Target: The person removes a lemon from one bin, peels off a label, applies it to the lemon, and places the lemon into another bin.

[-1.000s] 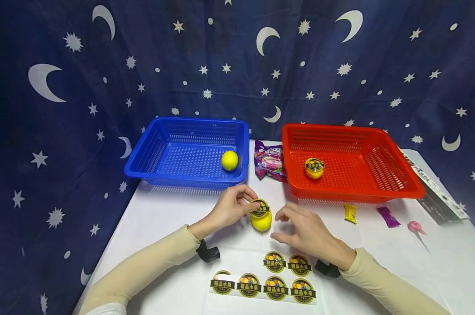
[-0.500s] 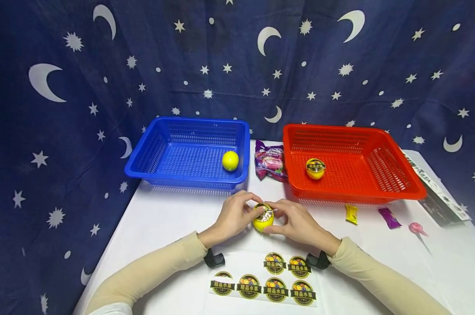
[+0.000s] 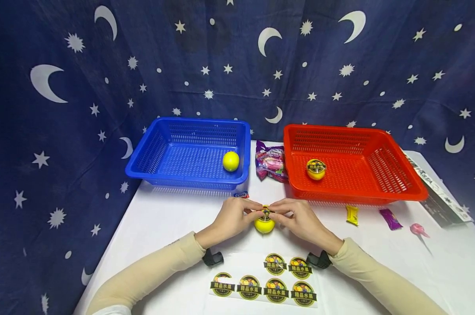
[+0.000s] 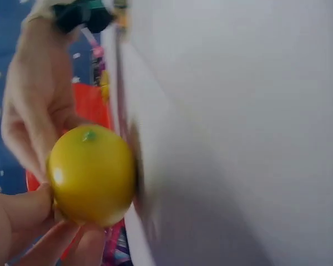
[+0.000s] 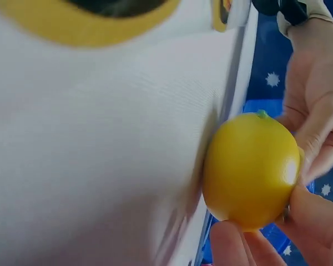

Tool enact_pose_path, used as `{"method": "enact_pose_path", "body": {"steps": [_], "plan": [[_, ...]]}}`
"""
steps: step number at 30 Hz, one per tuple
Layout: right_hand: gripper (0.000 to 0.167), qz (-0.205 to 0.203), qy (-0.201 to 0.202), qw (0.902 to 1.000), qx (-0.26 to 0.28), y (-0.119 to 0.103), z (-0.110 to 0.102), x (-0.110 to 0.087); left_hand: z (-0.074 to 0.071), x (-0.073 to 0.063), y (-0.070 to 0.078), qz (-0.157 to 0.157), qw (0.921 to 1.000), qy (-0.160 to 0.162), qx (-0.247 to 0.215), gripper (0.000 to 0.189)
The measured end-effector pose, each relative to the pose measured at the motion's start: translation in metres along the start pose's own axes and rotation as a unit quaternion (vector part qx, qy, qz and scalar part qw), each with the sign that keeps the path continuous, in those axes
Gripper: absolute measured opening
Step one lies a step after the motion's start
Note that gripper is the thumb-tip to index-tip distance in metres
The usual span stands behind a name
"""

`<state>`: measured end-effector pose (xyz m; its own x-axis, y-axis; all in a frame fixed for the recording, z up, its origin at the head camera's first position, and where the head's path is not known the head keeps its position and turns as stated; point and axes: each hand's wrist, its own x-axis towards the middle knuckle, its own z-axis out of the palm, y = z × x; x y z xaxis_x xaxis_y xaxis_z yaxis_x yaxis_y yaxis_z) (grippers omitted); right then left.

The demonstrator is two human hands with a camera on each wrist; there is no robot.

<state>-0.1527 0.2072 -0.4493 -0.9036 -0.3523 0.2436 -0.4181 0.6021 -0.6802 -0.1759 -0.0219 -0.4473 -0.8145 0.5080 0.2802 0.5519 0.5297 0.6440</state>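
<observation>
A yellow lemon (image 3: pixel 264 226) sits on the white table between both hands. A round black-and-gold sticker (image 3: pixel 266 213) lies over its top, partly covered by fingertips. My left hand (image 3: pixel 229 217) grips the lemon from the left, thumb and fingers at the sticker's edge. From the right, my right hand (image 3: pixel 302 217) holds it the same way, thumb at the sticker. Both wrist views show the lemon's green stem spot and fingers around its side; the sticker is out of sight there. Nearer the person lies a clear sheet (image 3: pixel 231 299) with several matching stickers.
A blue basket (image 3: pixel 190 180) holds another lemon (image 3: pixel 231 161). In the red basket (image 3: pixel 363 192) is a stickered lemon (image 3: pixel 315 169). A purple berries bag (image 3: pixel 270 162) stands between them. Wrapped candies (image 3: pixel 352 215), a pink lollipop (image 3: pixel 418 229) and a pasta box (image 3: pixel 438 192) lie right.
My right hand has come in from the right and taken hold of the lemon. The sticker, earlier held by my left hand, now lies against the lemon's top under both hands' fingers.
</observation>
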Motion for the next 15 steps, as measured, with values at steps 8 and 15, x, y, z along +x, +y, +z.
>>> {"method": "enact_pose_path", "body": {"steps": [8,15], "plan": [[0.022,-0.02,0.018,0.9996,0.001,0.0043,0.0029,-0.0049,-0.0001,-0.004,-0.0028,-0.023,0.9993,-0.007,-0.03,0.025],[0.029,-0.009,0.005,0.9999,0.012,0.0022,0.003,-0.0071,0.0037,-0.006,-0.0018,-0.009,0.9998,0.015,-0.01,0.024]]}}
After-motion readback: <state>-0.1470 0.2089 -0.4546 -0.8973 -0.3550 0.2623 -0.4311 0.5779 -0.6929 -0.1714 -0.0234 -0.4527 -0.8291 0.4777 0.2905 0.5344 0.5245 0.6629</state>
